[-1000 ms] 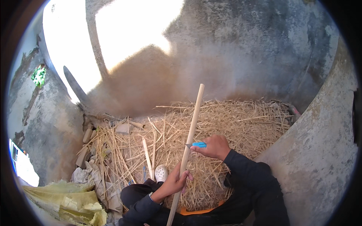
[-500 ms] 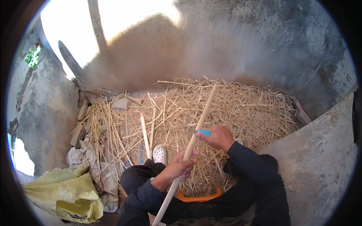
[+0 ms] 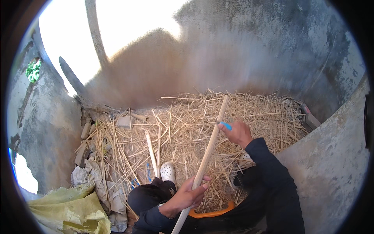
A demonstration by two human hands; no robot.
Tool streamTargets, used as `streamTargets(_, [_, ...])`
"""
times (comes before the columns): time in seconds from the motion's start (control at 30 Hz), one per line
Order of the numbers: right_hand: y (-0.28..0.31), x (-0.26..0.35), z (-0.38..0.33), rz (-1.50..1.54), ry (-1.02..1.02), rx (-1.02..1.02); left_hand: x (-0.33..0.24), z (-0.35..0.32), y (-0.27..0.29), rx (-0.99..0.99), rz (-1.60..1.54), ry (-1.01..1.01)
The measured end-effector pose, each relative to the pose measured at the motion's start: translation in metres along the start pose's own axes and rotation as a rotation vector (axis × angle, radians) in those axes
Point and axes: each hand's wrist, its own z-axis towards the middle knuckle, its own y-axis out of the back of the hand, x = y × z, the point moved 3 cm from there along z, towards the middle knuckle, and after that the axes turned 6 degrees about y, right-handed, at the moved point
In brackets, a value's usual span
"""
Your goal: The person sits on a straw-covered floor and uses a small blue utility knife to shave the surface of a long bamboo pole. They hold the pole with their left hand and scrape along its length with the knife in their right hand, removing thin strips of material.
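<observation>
A long, pale strip of split wood or bamboo (image 3: 211,146) runs slanted from below my lap up over the straw. My left hand (image 3: 190,196) is closed around its lower part, with the thumb along it. Higher up, my right hand (image 3: 238,133) grips a small blue-handled knife (image 3: 226,126). Only a bit of its dark metal shows, against the strip's right edge near the far end; the rest of the blade is too small to make out.
Loose straw and shavings (image 3: 261,113) cover the floor up to the concrete wall (image 3: 233,50). Another pale strip (image 3: 151,152) lies by my white clog (image 3: 168,172). At left are a torn yellow sack (image 3: 74,208) and crumpled cloth (image 3: 117,212). An orange curved edge (image 3: 214,213) shows between my legs.
My right hand with the knife has moved up the strip toward its far end. My left hand and the strip sit slightly lower in view, and the whole view has shifted a little.
</observation>
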Motion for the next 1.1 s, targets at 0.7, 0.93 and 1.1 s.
streamTargets(0.7, [0.028, -0.002, -0.006, 0.097, 0.172, -0.217, 0.013, -0.036, -0.045, -0.075, -0.072, -0.141])
streamTargets(0.93, [0.043, -0.067, 0.027, -0.028, -0.019, -0.246, 0.016, -0.028, -0.056, -0.015, -0.062, -0.128])
streamTargets(1.1, [0.061, -0.141, 0.040, -0.056, -0.250, -0.387, 0.029, -0.025, -0.062, 0.005, -0.098, -0.052])
